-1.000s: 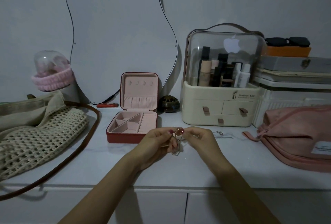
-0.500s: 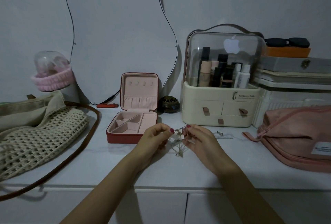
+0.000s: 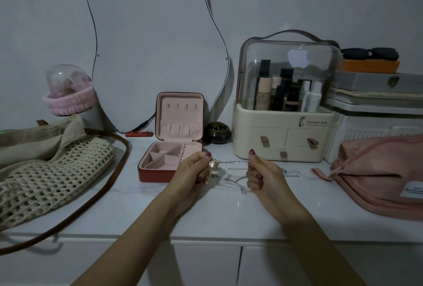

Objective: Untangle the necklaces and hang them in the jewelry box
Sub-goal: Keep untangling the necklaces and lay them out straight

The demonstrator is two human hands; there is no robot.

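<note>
Two drawers front one white marble counter point(image 3: 217, 212).

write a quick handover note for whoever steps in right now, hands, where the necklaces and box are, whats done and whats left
Left hand: pinching one end of the necklaces, by a small gold pendant.
Right hand: gripping the other end, chain stretched between the hands just above the counter; loose loops hang below.
Jewelry box: open, left of the hands, lid upright, its hooks bare.
Done: chains picked up and pulled apart sideways.
Left: finish separating the strands (cannot tell how many), then hang each on a lid hook.
</note>
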